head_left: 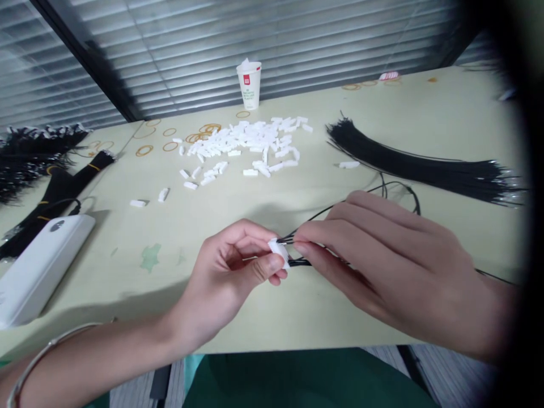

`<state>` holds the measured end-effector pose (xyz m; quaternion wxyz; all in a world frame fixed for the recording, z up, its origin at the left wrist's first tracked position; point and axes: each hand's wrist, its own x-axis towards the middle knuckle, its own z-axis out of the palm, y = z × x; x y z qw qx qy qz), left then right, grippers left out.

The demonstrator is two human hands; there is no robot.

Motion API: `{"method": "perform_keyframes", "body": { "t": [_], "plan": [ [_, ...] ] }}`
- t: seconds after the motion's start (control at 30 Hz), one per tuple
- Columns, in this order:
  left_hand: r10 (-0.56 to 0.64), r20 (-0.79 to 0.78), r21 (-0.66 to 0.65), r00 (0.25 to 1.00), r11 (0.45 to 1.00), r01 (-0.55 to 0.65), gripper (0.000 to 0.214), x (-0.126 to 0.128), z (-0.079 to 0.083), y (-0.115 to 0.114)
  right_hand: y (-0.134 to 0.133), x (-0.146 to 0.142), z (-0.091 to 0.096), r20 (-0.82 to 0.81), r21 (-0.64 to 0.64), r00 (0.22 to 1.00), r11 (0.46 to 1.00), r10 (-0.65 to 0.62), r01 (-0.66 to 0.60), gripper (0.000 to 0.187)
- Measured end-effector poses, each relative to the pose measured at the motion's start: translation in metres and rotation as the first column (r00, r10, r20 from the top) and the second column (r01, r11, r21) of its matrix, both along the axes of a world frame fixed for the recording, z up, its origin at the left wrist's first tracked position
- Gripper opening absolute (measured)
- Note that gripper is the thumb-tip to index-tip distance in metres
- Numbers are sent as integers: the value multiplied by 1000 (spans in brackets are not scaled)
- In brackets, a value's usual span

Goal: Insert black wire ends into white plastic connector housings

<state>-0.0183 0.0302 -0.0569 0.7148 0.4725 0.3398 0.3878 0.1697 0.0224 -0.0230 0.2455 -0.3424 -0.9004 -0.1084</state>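
Observation:
Between the thumb and fingers of my left hand [238, 272] is a small white plastic connector housing [279, 253]. Several thin black wires [301, 262] run out of its right side. My right hand [382, 260] pinches a black wire close to the housing, fingertips just right of it. The wire's tip, at the housing, is too small to make out. Part of the wires is hidden behind my right hand, and a loop of black wire [414, 198] shows beyond it.
A pile of white connector housings [250, 139] lies mid-table, with a paper cup [250, 85] behind. A bundle of black wires [408, 158] is at right. More wire bundles [63, 181], rubber bands [206, 131] and a white power bank [46, 266] are at left.

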Motion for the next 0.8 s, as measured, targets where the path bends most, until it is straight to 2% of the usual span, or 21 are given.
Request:
{"method": "perform_keyframes", "body": {
  "t": [0.17,0.33,0.43,0.63,0.73,0.8],
  "plan": [
    [0,-74,41,997,999,3,7,-1,2,-1,0,-3,0,-3,8,1000,1000,3,-3,13],
    [61,-214,186,975,982,-21,6,1,5,-2,-1,-5,-5,24,89,999,996,26,-28,13],
    [85,-254,235,964,972,-23,6,2,2,-4,0,-5,-11,34,67,999,997,27,-30,13],
    [62,-273,209,960,978,-4,3,3,0,-2,4,-5,-15,-4,99,996,992,85,-84,12],
    [27,-253,171,967,985,17,5,2,2,-1,7,-4,-8,-38,141,990,981,136,-130,8],
    [7,-266,150,964,988,35,5,2,2,1,14,0,1,-109,139,986,984,123,-107,10]
  ]
}}
